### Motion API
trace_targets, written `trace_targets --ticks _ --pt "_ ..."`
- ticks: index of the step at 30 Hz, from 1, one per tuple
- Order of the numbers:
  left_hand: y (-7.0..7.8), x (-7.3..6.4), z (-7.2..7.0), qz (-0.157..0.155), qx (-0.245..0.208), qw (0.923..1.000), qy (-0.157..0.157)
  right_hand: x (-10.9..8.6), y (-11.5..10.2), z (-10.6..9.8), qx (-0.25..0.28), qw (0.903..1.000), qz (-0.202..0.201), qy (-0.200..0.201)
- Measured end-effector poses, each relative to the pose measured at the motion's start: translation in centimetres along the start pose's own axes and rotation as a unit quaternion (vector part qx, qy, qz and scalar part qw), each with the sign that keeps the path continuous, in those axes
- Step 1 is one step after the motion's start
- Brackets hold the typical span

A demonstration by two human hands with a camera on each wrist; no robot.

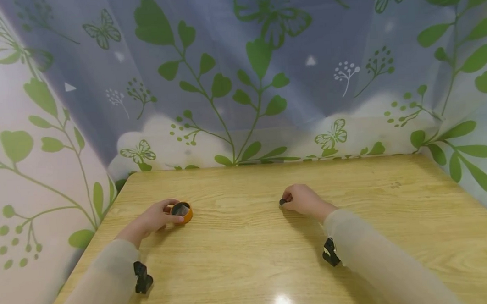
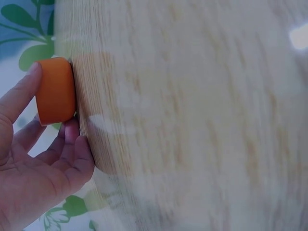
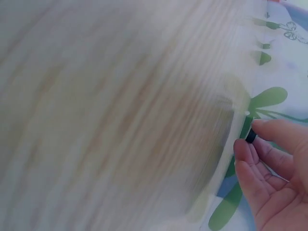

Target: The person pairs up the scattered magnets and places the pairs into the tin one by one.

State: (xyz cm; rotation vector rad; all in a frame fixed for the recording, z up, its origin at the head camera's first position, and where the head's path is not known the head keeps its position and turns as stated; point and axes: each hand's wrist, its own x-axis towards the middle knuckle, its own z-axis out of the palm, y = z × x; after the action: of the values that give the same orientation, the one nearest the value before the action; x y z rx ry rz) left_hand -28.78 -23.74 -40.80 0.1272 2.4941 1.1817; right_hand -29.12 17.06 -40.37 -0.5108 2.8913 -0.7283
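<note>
On the left of the table, my left hand (image 1: 158,216) holds a small round orange container (image 1: 187,216) with a dark, shiny inside. Its plain curved orange side (image 2: 57,91) shows in the left wrist view, thumb on one edge and fingers behind, and it rests on or just above the tabletop. Right of the middle, my right hand (image 1: 304,199) pinches a small black piece (image 1: 282,202) between thumb and fingers. In the right wrist view only a short dark end of this black piece (image 3: 250,136) shows; its kind cannot be made out. The two hands are well apart.
A light wood-grain table (image 1: 240,248) spreads beneath both hands. Behind it and along its sides hangs a curtain (image 1: 225,125) printed with green leaves and butterflies. Black wrist devices (image 1: 142,277) sit on both sleeves. A bright light reflection lies near the front.
</note>
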Motion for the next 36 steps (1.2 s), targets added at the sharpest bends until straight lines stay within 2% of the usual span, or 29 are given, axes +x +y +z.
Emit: trace_targets --ticks 14,36 --pt "0.1 -0.1 -0.2 -0.007 -0.015 0.9997 -0.019 1.5 -3.4 0.9 0.029 0.999 -0.035 -0.001" --pt "0.0 -0.1 0.0 -0.012 -0.016 0.9997 -0.013 4.1 -8.4 3.3 0.058 0.9958 -0.07 -0.008"
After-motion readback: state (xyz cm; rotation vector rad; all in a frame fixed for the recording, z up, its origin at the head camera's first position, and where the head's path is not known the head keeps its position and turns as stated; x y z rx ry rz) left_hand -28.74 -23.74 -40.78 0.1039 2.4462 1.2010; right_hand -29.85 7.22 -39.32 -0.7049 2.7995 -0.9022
